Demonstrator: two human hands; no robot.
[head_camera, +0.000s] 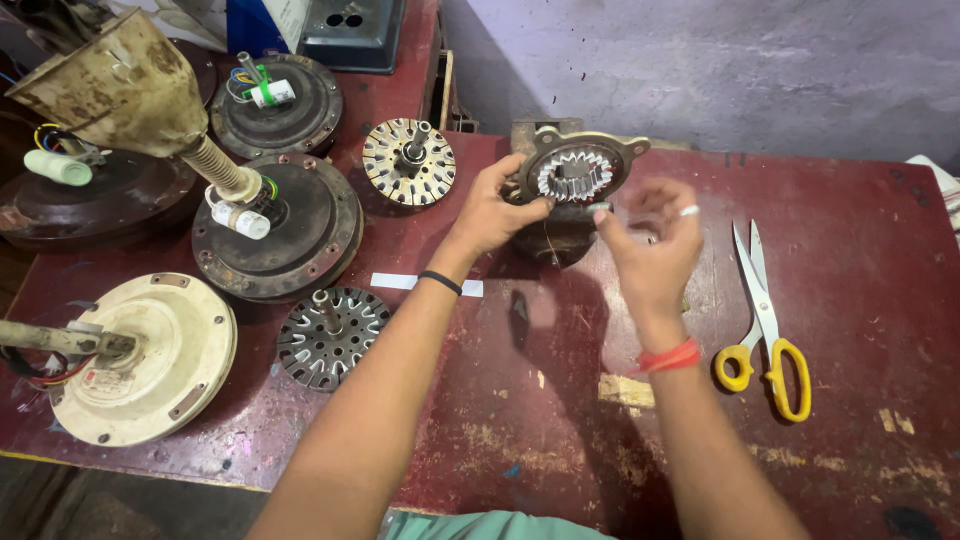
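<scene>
Head view: left hand pinches toothed metal ring on its stand; right hand, fingers loosely curled, empty; yellow-handled scissors nearby. Step, judged: steadying ring.

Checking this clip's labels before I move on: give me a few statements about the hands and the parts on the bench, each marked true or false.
1. The left hand grips the rim of the stator housing. True.
2. The yellow-handled scissors lie to the left of both hands. False: they lie to the right of the right hand, untouched.
3. The right hand wears a ring and an orange-red wristband. True.
4. The cream fan motor stands on top of the stator housing. False: it rests on the red table at the near left, well apart.
5. Two bare slotted rotor cores lie on the table. True: the other is nearer.
</scene>
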